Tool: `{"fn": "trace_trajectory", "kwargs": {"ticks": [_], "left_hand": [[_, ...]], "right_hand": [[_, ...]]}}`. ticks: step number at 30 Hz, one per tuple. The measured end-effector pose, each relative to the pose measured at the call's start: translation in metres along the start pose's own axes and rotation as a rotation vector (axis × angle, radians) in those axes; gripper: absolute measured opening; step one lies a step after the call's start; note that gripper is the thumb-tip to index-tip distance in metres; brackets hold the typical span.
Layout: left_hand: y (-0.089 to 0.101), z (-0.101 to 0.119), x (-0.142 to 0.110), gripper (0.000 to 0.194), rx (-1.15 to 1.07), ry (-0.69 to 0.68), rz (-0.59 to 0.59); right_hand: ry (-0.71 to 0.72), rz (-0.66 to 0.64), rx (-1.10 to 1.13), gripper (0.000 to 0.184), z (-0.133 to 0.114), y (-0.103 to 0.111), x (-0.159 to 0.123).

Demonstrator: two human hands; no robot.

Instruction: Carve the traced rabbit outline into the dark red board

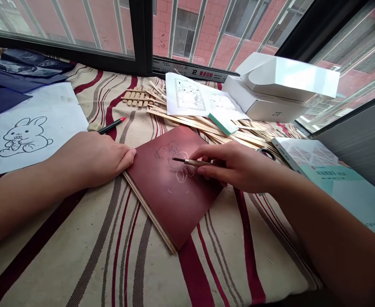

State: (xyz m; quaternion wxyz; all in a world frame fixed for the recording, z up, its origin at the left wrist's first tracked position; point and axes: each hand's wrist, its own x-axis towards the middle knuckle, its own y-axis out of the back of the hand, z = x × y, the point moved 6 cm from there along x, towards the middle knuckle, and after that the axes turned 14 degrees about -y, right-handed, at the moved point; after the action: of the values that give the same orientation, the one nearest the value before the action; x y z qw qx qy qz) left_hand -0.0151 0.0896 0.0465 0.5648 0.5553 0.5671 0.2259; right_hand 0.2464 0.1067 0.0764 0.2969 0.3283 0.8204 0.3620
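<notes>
A dark red-faced plywood board [171, 204] lies turned at an angle on the striped cloth. It bears the outline of a drawn figure, partly cut in pale lines. My left hand [94, 160] grips the board's left corner, thumb on top and fingers curled at the edge. Between the fingers of my right hand [235, 166] is a carving tool [193, 162] with a slim wooden handle and a dark metal tip. The tip points left over the figure; whether it touches the surface I cannot tell. Part of the board's right side is hidden by this hand.
At left lies a paper with a bunny drawing [30, 132], beside a black marker [112, 126] with a red end. Behind the board are thin wooden strips [187, 119], printed sheets [190, 96] and a white box [270, 104]. A book [331, 179] lies at right.
</notes>
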Motion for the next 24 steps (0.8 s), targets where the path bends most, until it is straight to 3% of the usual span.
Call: {"fn": "trace_trajectory", "kwargs": {"ticks": [5, 17, 24], "left_hand": [[-0.001, 0.000, 0.001, 0.068, -0.004, 0.003, -0.001], [0.001, 0.001, -0.002, 0.065, -0.011, 0.006, -0.007], [0.003, 0.003, 0.000, 0.065, 0.002, 0.000, -0.012]], "right_hand": [[0.097, 0.023, -0.161, 0.045, 0.000, 0.000, -0.004], [0.142, 0.035, -0.216, 0.045, -0.005, -0.004, -0.010], [0.199, 0.126, -0.317, 0.044, -0.009, -0.006, -0.015]]}}
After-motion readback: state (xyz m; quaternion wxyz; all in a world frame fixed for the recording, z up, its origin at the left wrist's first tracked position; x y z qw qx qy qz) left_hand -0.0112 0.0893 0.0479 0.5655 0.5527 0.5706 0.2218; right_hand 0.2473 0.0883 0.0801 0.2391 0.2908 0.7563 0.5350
